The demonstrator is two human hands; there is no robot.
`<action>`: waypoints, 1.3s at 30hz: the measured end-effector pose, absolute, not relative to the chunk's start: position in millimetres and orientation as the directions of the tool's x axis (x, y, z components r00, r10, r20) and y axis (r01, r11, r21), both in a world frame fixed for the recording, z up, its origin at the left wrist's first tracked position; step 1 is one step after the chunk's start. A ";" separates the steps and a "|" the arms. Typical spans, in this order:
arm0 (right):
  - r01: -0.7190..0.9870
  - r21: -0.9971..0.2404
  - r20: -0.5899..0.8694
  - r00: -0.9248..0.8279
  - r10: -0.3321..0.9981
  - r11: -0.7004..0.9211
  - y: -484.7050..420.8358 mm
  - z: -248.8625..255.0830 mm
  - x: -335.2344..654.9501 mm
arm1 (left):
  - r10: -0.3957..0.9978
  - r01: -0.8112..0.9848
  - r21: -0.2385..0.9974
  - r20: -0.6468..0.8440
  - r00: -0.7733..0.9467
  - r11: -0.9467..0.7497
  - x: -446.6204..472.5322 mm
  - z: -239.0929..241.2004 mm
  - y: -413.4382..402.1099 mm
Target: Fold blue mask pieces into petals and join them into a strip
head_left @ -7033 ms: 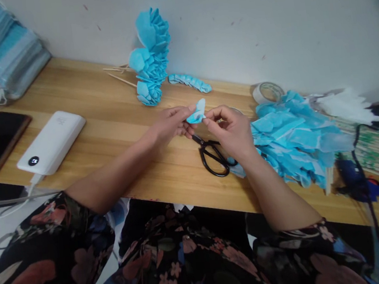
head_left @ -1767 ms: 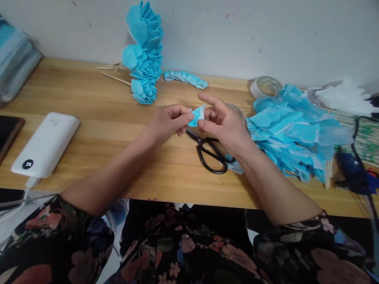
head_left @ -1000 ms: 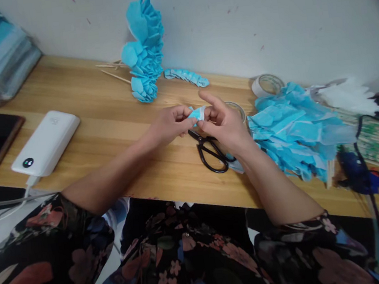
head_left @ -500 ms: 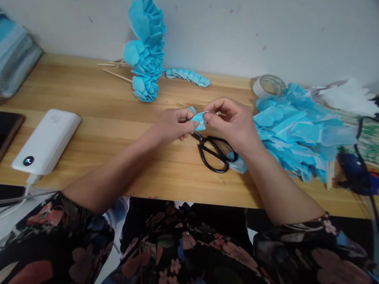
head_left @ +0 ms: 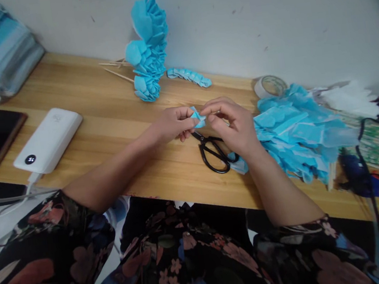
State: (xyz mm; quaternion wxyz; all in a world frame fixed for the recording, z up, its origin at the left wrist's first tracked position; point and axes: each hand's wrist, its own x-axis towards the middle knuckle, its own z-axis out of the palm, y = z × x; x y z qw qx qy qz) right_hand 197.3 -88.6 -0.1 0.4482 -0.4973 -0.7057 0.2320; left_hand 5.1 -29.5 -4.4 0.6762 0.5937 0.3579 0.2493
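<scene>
Now the right hand (head_left: 234, 125) loosens its pinch on the folded blue fabric piece (head_left: 197, 115) — thumb parted from forefinger — so the left hand (head_left: 171, 125), grasping it, seemingly keeps the fold.

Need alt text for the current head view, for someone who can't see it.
A person's left hand pinches a small blue piece over a wooden table, the right hand at its edge; black scissors lie nearby, blue flowers behind, a blue pile at right.
</scene>
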 end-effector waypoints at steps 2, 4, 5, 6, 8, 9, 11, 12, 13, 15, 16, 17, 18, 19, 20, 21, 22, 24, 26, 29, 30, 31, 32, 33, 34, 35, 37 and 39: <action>0.482 -0.783 0.393 -0.108 0.913 0.394 -87.9 -0.9 197.5 | 0.757 0.084 0.984 -0.173 0.631 0.155 4.6 -5.3 -28.7; 0.463 -0.798 0.381 -0.108 0.918 0.385 -87.1 -1.9 197.2 | 0.752 0.087 0.986 -0.163 0.639 0.140 4.4 -5.8 -28.2; 0.449 -0.809 0.375 -0.106 0.921 0.380 -86.8 -2.4 196.7 | 0.752 0.089 0.987 -0.158 0.639 0.131 4.4 -5.8 -28.0; 0.433 -0.820 0.368 -0.102 0.924 0.374 -86.7 -2.8 196.2 | 0.754 0.093 0.988 -0.155 0.638 0.125 4.4 -5.7 -28.0; 0.406 -0.841 0.351 -0.092 0.932 0.357 -87.0 -3.3 194.8 | 0.759 0.105 0.988 -0.156 0.632 0.115 4.7 -5.2 -28.3; 0.400 -0.849 0.340 -0.086 0.936 0.345 -87.3 -3.4 194.1 | 0.762 0.111 0.987 -0.157 0.628 0.112 4.8 -5.0 -28.5; 0.401 -0.860 0.314 -0.073 0.947 0.316 -88.0 -3.4 192.7 | 0.765 0.123 0.986 -0.162 0.624 0.108 5.2 -4.7 -28.9; 0.402 -0.864 0.301 -0.070 0.951 0.303 -88.1 -3.5 192.1 | 0.767 0.126 0.986 -0.162 0.621 0.105 5.3 -4.7 -29.0; 0.401 -0.868 0.290 -0.067 0.955 0.292 -88.1 -3.7 191.7 | 0.768 0.128 0.986 -0.160 0.620 0.103 5.4 -4.7 -29.2; 0.393 -0.875 0.281 -0.068 0.957 0.284 -87.4 -4.6 191.4 | 0.768 0.127 0.987 -0.157 0.621 0.099 5.5 -4.8 -29.3; 0.392 -0.875 0.281 -0.067 0.957 0.285 -86.9 -5.2 191.4 | 0.768 0.125 0.987 -0.154 0.622 0.097 5.5 -4.9 -29.3; 0.395 -0.873 0.284 -0.066 0.957 0.286 -86.3 -5.9 191.6 | 0.767 0.125 0.988 -0.152 0.623 0.094 5.4 -5.2 -29.2; 0.400 -0.870 0.288 -0.063 0.956 0.288 -85.7 -6.6 191.8 | 0.766 0.128 0.987 -0.153 0.624 0.092 5.4 -5.5 -29.1; 0.404 -0.868 0.291 -0.060 0.955 0.290 -85.1 -7.4 192.0 | 0.766 0.134 0.987 -0.156 0.623 0.091 5.4 -5.8 -28.9; 0.407 -0.866 0.292 -0.058 0.955 0.290 -84.7 -8.1 192.2 | 0.767 0.140 0.986 -0.159 0.621 0.090 5.3 -6.2 -28.6; 0.407 -0.867 0.289 -0.058 0.956 0.287 -84.5 -8.9 192.4 | 0.766 0.147 0.985 -0.163 0.622 0.090 5.3 -6.4 -28.4; 0.407 -0.869 0.283 -0.059 0.957 0.282 -84.3 -9.7 192.7 | 0.762 0.151 0.985 -0.164 0.626 0.088 5.2 -6.5 -28.3; 0.409 -0.872 0.266 -0.069 0.962 0.270 -84.1 -11.3 193.5 | 0.751 0.154 0.984 -0.164 0.639 0.084 4.8 -6.0 -28.5; 0.413 -0.873 0.253 -0.073 0.965 0.260 -83.9 -12.6 194.7 | 0.739 0.144 0.984 -0.171 0.651 0.101 4.2 -4.5 -29.4; 0.400 -0.882 0.240 -0.073 0.968 0.248 -83.4 -13.3 196.3 | 0.735 0.099 0.981 -0.192 0.650 0.168 2.8 -2.4 -30.2; 0.394 -0.885 0.237 -0.075 0.969 0.247 -83.3 -13.1 196.4 | 0.739 0.091 0.981 -0.190 0.647 0.172 2.3 -2.2 -29.9; 0.389 -0.887 0.236 -0.080 0.968 0.249 -83.2 -12.7 196.3 | 0.744 0.091 0.984 -0.178 0.644 0.156 1.9 -2.5 -29.4; 0.387 -0.887 0.238 -0.087 0.967 0.253 -83.3 -12.2 195.8 | 0.750 0.097 0.988 -0.157 0.643 0.124 1.7 -3.1 -28.6; 0.386 -0.885 0.243 -0.093 0.966 0.260 -83.5 -11.8 195.1 | 0.755 0.104 0.991 -0.131 0.643 0.083 1.7 -4.2 -27.8; 0.387 -0.882 0.250 -0.098 0.963 0.268 -83.7 -11.6 194.2 | 0.757 0.108 0.993 -0.105 0.644 0.046 2.0 -5.5 -27.0; 0.387 -0.881 0.255 -0.102 0.962 0.274 -83.9 -11.6 193.3 | 0.758 0.105 0.994 -0.082 0.647 0.018 2.4 -7.0 -26.4; 0.381 -0.883 0.256 -0.102 0.961 0.275 -84.4 -12.1 192.1 | 0.762 0.095 0.995 -0.051 0.645 -0.013 3.4 -10.0 -26.0; 0.361 -0.897 0.236 -0.100 0.967 0.256 -84.9 -12.2 192.5 | 0.769 0.090 0.995 -0.032 0.638 -0.033 4.1 -12.1 -26.3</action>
